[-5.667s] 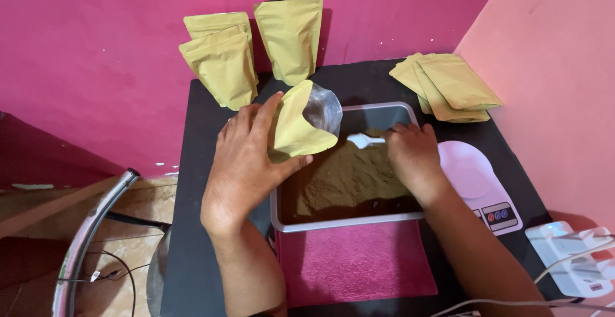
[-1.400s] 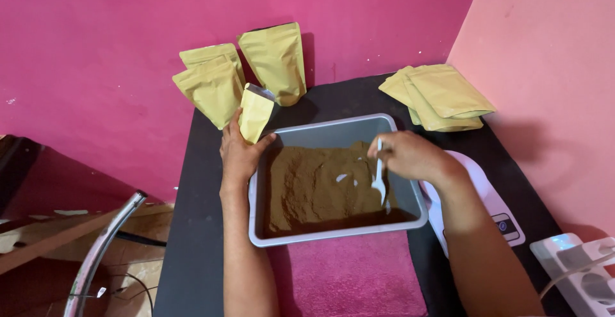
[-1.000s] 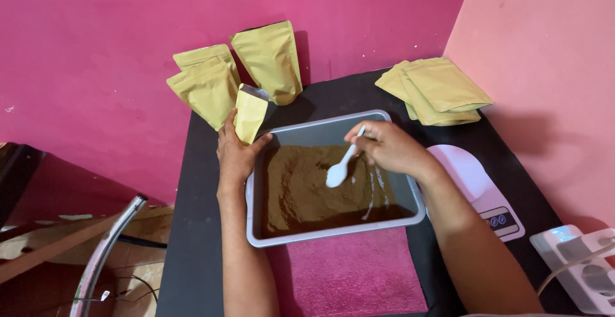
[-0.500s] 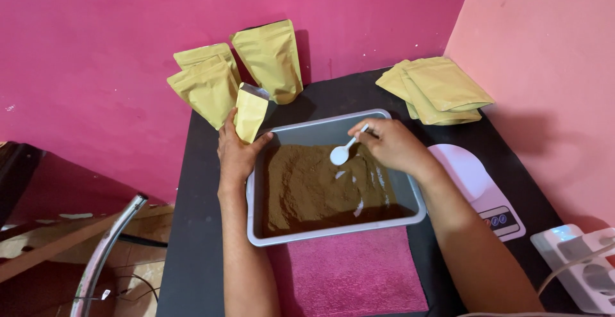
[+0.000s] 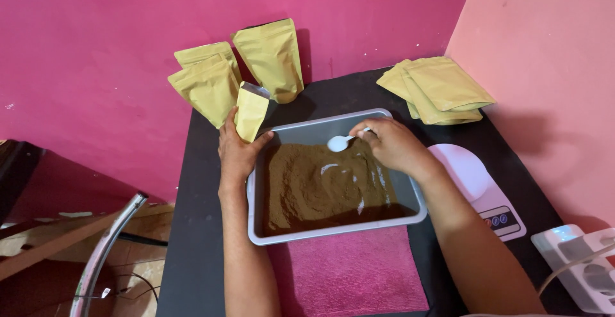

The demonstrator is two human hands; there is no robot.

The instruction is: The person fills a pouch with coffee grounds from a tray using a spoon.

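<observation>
My left hand [image 5: 236, 149] grips an upright, open yellow pouch [image 5: 250, 111] at the far left corner of a grey tray [image 5: 334, 234]. The tray is filled with brown powder [image 5: 323, 187]. My right hand [image 5: 393, 145] holds a small white spoon [image 5: 339, 141] just above the powder near the tray's far edge, its bowl pointing left toward the pouch. Whether the spoon carries powder I cannot tell.
Three filled yellow pouches [image 5: 269, 57] stand against the pink wall. A stack of flat empty pouches [image 5: 437, 89] lies at the far right. A white kitchen scale [image 5: 479, 187] sits right of the tray, a pink cloth [image 5: 353, 275] in front, a power strip [image 5: 583, 266] at the right edge.
My right hand lifted the spoon from the powder at the tray's right side and carried it up and left toward the pouch. The left hand and pouch stayed put.
</observation>
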